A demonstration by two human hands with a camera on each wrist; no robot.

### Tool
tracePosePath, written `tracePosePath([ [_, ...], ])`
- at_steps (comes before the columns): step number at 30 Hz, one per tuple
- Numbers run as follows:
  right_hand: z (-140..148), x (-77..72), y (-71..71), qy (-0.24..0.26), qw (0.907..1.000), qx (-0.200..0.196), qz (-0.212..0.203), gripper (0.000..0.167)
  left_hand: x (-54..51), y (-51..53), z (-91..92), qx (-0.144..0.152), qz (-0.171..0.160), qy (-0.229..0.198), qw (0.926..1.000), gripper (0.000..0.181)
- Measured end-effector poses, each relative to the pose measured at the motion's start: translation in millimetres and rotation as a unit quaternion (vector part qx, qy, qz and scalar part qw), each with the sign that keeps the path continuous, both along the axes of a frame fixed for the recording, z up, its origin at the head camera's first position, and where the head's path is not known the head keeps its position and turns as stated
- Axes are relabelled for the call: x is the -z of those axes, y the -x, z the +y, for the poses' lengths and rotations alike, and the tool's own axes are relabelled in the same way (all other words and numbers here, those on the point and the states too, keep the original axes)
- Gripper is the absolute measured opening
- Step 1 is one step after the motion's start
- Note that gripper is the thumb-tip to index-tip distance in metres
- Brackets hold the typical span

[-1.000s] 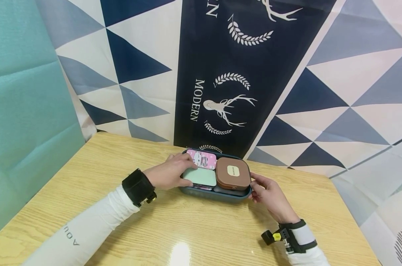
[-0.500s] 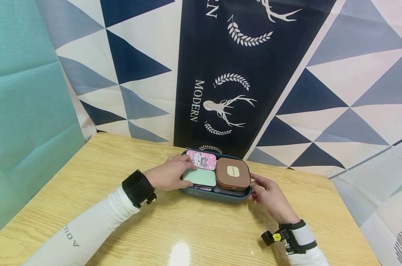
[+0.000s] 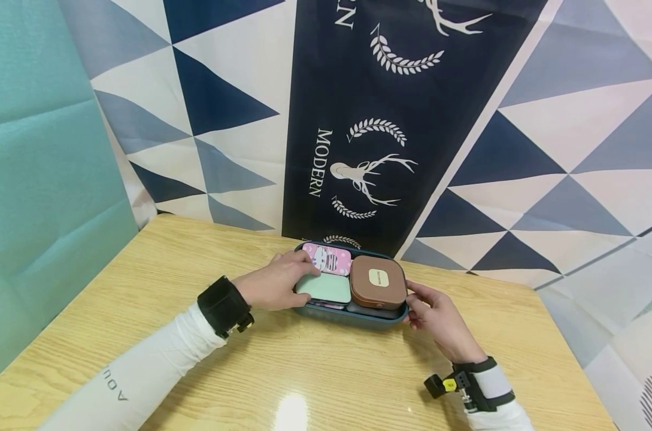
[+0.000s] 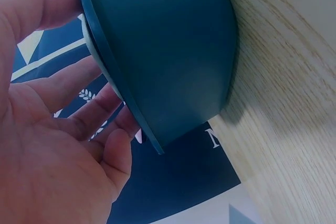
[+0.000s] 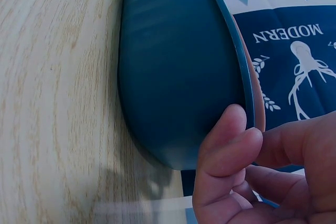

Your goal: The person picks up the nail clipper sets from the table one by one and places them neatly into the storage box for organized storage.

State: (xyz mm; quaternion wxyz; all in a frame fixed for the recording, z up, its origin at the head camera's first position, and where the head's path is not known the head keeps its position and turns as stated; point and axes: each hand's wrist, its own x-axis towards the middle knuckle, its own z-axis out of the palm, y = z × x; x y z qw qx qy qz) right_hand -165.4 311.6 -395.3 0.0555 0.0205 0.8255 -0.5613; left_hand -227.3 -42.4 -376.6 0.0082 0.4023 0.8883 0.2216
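A dark blue-green oblong bin (image 3: 352,317) stands on the table against the wall, packed with flat cases. My left hand (image 3: 274,281) is at its left end, thumb and index finger spanning a mint-green tin (image 3: 326,288) by its near and far edges. Behind that tin lies a pink tin (image 3: 336,260) with a cartoon cat. A brown rounded-square case (image 3: 378,281) with a cream label fills the right half, above a dark grey item (image 3: 373,310). At the right end, my right hand (image 3: 439,317) pinches the rim of the bin (image 5: 173,66), fingertips against its outer wall.
The light wood table (image 3: 250,371) extends in front and to both sides. A patterned cloth wall (image 3: 352,197) rises right behind the bin, and a teal sheet (image 3: 45,179) hangs at the left. Another pink-patterned edge shows under the mint-green tin.
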Motion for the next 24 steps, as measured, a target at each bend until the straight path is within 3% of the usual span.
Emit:
tracePosePath([
  [11,0.2,0.8,-0.2,0.003,1.0,-0.001,0.002,0.049,-0.1,0.0,-0.9,0.005,0.006,-0.002,1.0,0.046],
  [24,-2.6,-1.3,1.5,0.008,1.0,-0.004,-0.005,0.049,3.0,-2.0,-5.4,-0.016,0.004,-0.024,0.9996,0.048],
])
